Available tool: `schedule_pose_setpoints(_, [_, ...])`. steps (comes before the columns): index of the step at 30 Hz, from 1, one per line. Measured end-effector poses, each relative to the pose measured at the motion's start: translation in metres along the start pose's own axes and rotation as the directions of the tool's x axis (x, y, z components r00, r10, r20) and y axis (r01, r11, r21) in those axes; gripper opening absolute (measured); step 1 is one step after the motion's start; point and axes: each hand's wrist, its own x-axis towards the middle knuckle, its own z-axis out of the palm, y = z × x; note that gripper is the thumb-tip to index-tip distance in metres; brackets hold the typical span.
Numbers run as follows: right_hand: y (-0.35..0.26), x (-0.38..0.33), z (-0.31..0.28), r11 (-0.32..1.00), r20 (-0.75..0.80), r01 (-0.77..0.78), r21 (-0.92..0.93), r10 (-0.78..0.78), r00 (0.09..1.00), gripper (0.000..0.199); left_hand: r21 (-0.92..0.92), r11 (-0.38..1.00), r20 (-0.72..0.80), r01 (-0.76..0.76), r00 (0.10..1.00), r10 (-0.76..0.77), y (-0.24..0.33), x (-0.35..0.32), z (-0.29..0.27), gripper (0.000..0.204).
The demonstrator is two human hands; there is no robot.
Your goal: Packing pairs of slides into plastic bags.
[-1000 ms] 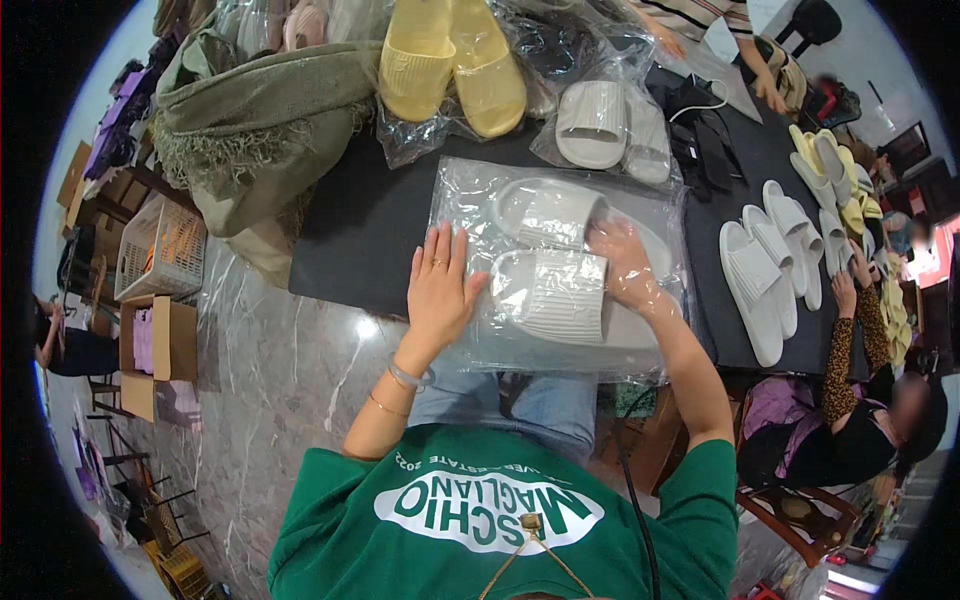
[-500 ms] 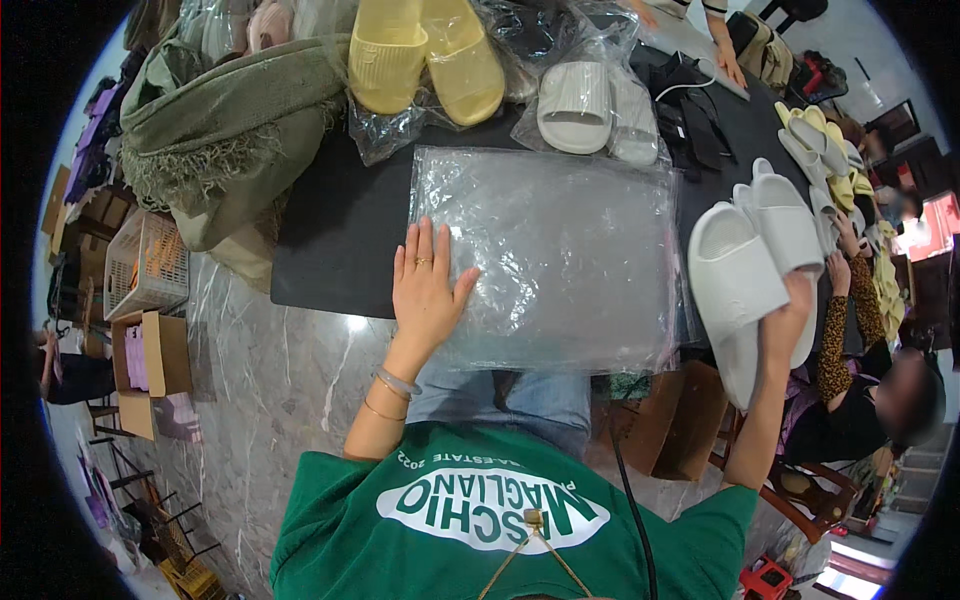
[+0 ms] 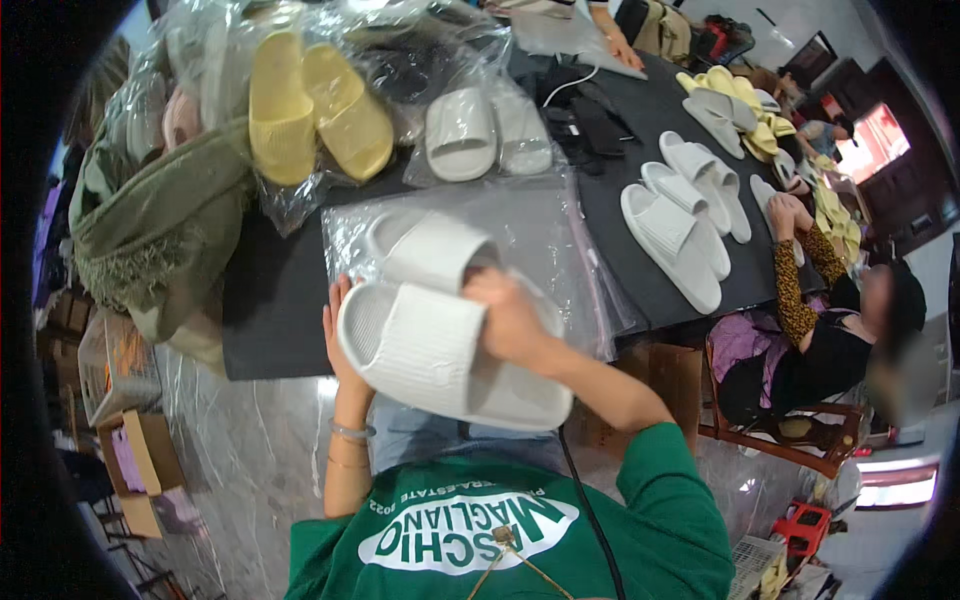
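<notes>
My right hand point(image 3: 512, 318) grips a pair of white slide slippers point(image 3: 415, 335) by the straps, fingers inside and slightly blurred. The pair hangs in front of me, one slipper nearer than the other, over a clear plastic bag point(image 3: 540, 215) lying flat on the black table point(image 3: 275, 335). At the bag's left edge is my left hand point(image 3: 342, 325), its visible fingers stretched out. The near slipper hides the rest of that hand, so whether it touches the slipper cannot be seen.
Bagged yellow slippers point(image 3: 345, 110) and bagged white slippers point(image 3: 462, 135) lie along the far side. More white slippers point(image 3: 675, 245) rest to the right. A green fringed cloth bag point(image 3: 160, 220) sits left. A co-worker point(image 3: 800, 330) handles slippers at the right.
My right hand has lifted a pair of white slippers from the right and brought them left over the plastic bag. My left hand remains at the bag's left side. The view has shifted right.
</notes>
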Motion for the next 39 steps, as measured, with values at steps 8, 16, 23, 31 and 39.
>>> schedule_pose_setpoints(8, [0.058,-0.018,0.011,0.9,-0.14,-0.159,-0.405,0.11,0.984,0.039,-0.089,0.991,0.067,0.098,0.993,-0.093,0.017,0.007,-0.02,0.056])
schedule_pose_setpoints(16, [0.106,-0.014,-0.011,0.806,-0.43,-0.377,-0.456,0.171,0.887,0.03,-0.093,0.989,0.024,0.119,0.993,-0.117,0.019,0.011,-0.019,0.056])
schedule_pose_setpoints(23, [0.098,-0.012,-0.012,0.809,-0.382,-0.413,-0.419,0.255,0.888,0.031,-0.221,0.965,0.129,-0.143,0.976,0.174,0.025,0.06,-0.048,0.058])
schedule_pose_setpoints(31, [0.105,-0.017,-0.006,0.817,-0.415,-0.384,-0.431,0.198,0.888,0.033,-0.075,0.993,0.02,0.094,0.996,-0.092,-0.028,0.087,0.005,0.058])
schedule_pose_setpoints(39, [0.107,-0.018,-0.01,0.792,-0.395,-0.436,-0.427,0.27,0.878,0.042,-0.353,0.904,-0.294,0.24,0.889,-0.35,-0.018,-0.017,-0.055,0.04])
